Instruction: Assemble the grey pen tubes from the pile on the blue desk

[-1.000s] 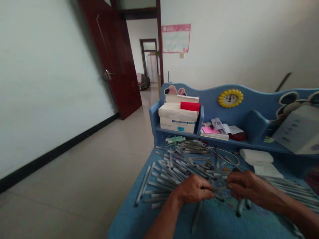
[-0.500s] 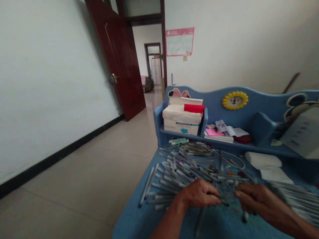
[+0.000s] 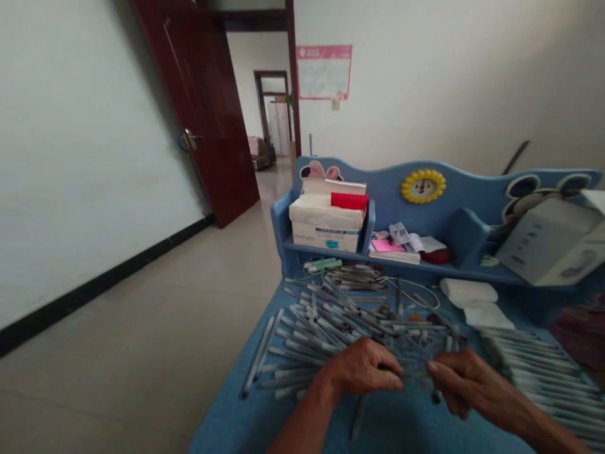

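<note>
My left hand (image 3: 366,367) is closed in a pinch above the blue desktop (image 3: 387,429), near a heap of slim grey pens (image 3: 326,328). Facing it, my right hand (image 3: 460,378) is closed too, and the dark end of a pen (image 3: 435,396) pokes out below its fingers. A thin, see-through piece (image 3: 416,373) spans the gap between the fingertips, too blurred to identify. One single pen (image 3: 359,417) lies on the desk below my left hand.
More pens (image 3: 543,372) lie in rows at the right. Behind the heap are a white paper roll (image 3: 467,293) and a white cord (image 3: 425,287). A blue shelf (image 3: 326,251) bears a mask box (image 3: 326,233), papers (image 3: 397,251) and a tilted white carton (image 3: 548,239).
The view has turned slightly right, so the scene sits farther left. Both hands stay closed and face each other; the pen end below my right hand shows less.
</note>
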`<state>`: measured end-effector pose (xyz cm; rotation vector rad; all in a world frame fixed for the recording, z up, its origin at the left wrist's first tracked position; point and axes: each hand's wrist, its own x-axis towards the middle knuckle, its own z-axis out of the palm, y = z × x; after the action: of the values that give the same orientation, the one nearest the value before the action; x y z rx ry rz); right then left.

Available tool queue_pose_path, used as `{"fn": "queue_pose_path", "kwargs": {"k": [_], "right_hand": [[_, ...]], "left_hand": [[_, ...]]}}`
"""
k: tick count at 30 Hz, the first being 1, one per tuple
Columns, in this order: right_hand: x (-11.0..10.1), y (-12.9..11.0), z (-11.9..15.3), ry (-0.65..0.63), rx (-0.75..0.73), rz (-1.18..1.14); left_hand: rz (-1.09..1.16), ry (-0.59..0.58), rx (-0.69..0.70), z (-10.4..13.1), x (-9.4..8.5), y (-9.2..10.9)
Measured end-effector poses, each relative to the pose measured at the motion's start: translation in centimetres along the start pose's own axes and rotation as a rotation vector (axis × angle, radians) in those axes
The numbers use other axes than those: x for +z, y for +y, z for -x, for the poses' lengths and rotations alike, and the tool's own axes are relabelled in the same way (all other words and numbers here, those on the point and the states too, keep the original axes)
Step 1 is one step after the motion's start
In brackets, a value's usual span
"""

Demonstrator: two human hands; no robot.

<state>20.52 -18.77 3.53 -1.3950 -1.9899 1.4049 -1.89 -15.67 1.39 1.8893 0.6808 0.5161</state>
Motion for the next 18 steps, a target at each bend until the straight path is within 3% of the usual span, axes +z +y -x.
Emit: {"fn": "queue_pose_path", "kwargs": {"k": [6,11,18], "right_hand": [[-0.4,-0.4,1.1,0.091,-0.048,-0.030],[0.1,-0.2,1.2,0.200,-0.041,0.196],[0.1,1.0,1.7,0.175,-0.021,0.211]], "left_hand": [[-0.033,0.001,-0.014,-0.2,-0.1,0.0],[-0.028,-0.031,0.010,-0.4,0.2,0.0],[0.013,-0.025,-0.039,-0.3,0.7,0.2]]}}
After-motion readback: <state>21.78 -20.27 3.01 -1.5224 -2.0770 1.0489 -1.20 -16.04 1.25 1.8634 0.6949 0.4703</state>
